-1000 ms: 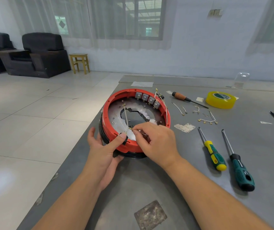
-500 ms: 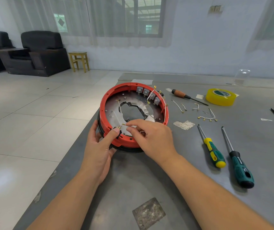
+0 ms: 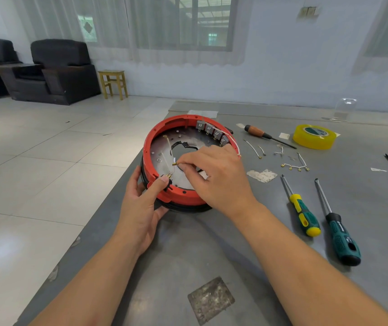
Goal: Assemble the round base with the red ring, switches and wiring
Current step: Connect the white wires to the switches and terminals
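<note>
The round base with its red ring (image 3: pixel 162 130) sits tilted on the grey table, its metal plate facing me. Several grey switches (image 3: pixel 211 131) line the far inner rim, with a red-and-white wire trailing over the right edge. My left hand (image 3: pixel 141 205) grips the near-left rim, thumb pressed on a small black part with brass pins (image 3: pixel 166 178). My right hand (image 3: pixel 214 177) reaches inside the ring and pinches a thin white wire by its brass terminal (image 3: pixel 175 164). Another white wire (image 3: pixel 168 143) lies across the plate.
To the right lie loose terminal wires (image 3: pixel 294 165), a yellow-green screwdriver (image 3: pixel 302 212), a dark green screwdriver (image 3: pixel 340 236), a wooden-handled screwdriver (image 3: pixel 257 132) and a yellow tape roll (image 3: pixel 314 136). The table's left edge runs just beside the base. Paper scraps (image 3: pixel 262 175) dot the surface.
The base has been turned and tilted in my left hand. My right hand moved up from the near rim into the ring, now holding a wire terminal above the black part.
</note>
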Demonstrator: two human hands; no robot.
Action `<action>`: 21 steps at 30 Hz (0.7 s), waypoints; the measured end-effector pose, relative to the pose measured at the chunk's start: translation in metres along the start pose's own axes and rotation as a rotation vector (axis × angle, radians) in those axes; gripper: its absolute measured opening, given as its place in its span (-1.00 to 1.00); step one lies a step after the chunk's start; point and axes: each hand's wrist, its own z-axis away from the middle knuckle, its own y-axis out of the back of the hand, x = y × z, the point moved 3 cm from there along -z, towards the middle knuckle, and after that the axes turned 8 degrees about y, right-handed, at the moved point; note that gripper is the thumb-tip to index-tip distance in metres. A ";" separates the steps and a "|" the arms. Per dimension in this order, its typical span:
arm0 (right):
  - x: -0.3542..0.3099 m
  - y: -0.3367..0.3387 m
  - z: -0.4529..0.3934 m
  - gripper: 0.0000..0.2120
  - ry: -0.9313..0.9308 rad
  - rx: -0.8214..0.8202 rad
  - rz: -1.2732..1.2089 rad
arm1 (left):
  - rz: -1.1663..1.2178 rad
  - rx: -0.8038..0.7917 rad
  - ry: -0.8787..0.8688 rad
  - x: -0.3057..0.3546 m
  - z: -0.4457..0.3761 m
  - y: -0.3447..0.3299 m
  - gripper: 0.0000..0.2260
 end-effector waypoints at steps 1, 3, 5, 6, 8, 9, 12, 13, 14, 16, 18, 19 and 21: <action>0.001 0.000 -0.001 -0.91 0.023 0.010 0.034 | 0.002 0.002 0.002 0.000 0.000 0.000 -0.45; 0.003 0.001 -0.003 -0.90 0.048 0.026 0.097 | 0.000 0.012 0.004 0.000 -0.001 0.001 -0.45; 0.008 0.002 -0.004 -0.91 0.043 0.040 0.145 | 0.010 0.027 0.019 -0.001 -0.003 0.002 -0.43; 0.012 0.003 -0.003 -0.91 0.033 0.048 0.164 | 0.018 0.035 0.031 -0.002 -0.004 0.004 -0.42; 0.020 0.005 -0.001 -0.91 0.011 0.052 0.193 | 0.030 0.045 0.050 -0.003 -0.006 0.005 -0.41; 0.023 0.006 0.000 -0.90 -0.002 0.047 0.205 | 0.031 0.043 0.056 -0.004 -0.006 0.006 -0.40; 0.029 0.012 -0.002 -0.90 -0.045 0.073 0.252 | 0.026 0.030 0.066 -0.004 -0.007 0.006 -0.34; 0.031 0.017 -0.005 -0.90 -0.061 0.116 0.272 | 0.025 0.028 0.069 -0.004 -0.008 0.007 -0.32; 0.034 0.022 -0.009 -0.90 -0.079 0.170 0.292 | 0.026 0.027 0.071 -0.005 -0.008 0.007 -0.32; 0.042 0.034 -0.015 -0.91 -0.120 0.272 0.331 | 0.030 0.029 0.072 -0.005 -0.009 0.007 -0.36; 0.049 0.041 -0.016 -0.91 -0.156 0.314 0.350 | 0.026 0.030 0.072 -0.005 -0.009 0.007 -0.39; 0.052 0.041 -0.015 -0.90 -0.173 0.294 0.350 | 0.023 0.031 0.073 -0.005 -0.010 0.006 -0.40; 0.054 0.031 -0.010 -0.91 -0.220 0.172 0.314 | 0.019 0.033 0.074 -0.006 -0.009 0.007 -0.41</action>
